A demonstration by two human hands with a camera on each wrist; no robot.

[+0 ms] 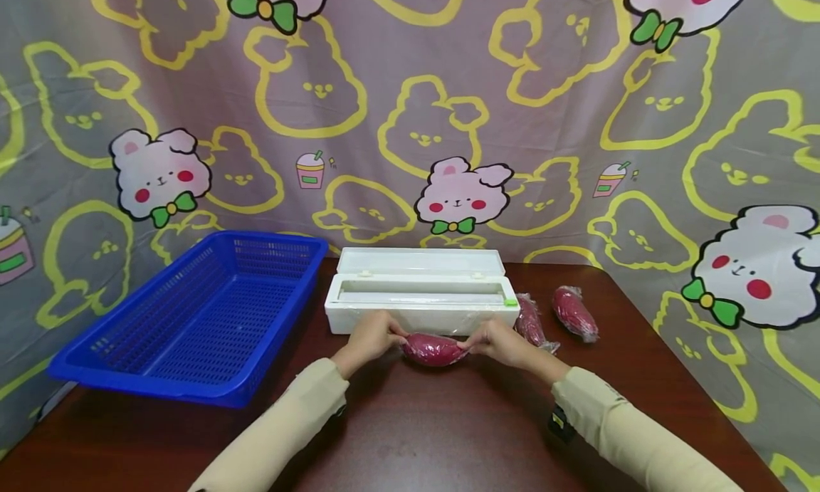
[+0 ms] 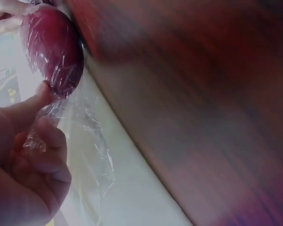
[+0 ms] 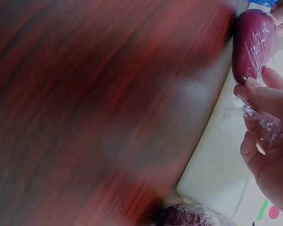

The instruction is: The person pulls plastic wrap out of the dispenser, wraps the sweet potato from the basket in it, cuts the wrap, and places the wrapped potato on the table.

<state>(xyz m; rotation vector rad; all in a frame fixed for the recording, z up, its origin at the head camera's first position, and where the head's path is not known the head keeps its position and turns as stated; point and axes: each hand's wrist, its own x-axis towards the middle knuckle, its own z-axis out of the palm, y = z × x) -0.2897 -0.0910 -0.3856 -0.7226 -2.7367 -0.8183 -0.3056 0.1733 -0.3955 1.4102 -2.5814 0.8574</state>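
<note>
A smooth, oblong purple-red piece of produce (image 1: 433, 349), resembling a sweet potato, is wrapped in clear cling film just in front of the white film box. At its left end my left hand (image 1: 376, 337) pinches the gathered film (image 2: 52, 113), and a loose flap trails from it in the left wrist view. My right hand (image 1: 498, 341) grips the film (image 3: 257, 115) bunched at the right end, thumb and forefinger close against the produce. The white cling film box (image 1: 423, 315) behind has its lid raised, with a roll inside.
Two more film-wrapped purple-red pieces (image 1: 530, 322) (image 1: 574, 312) lie right of the box. On the left stands a blue perforated basket (image 1: 150, 389). A patterned curtain (image 1: 384, 65) hangs behind the dark wooden table (image 1: 423, 435).
</note>
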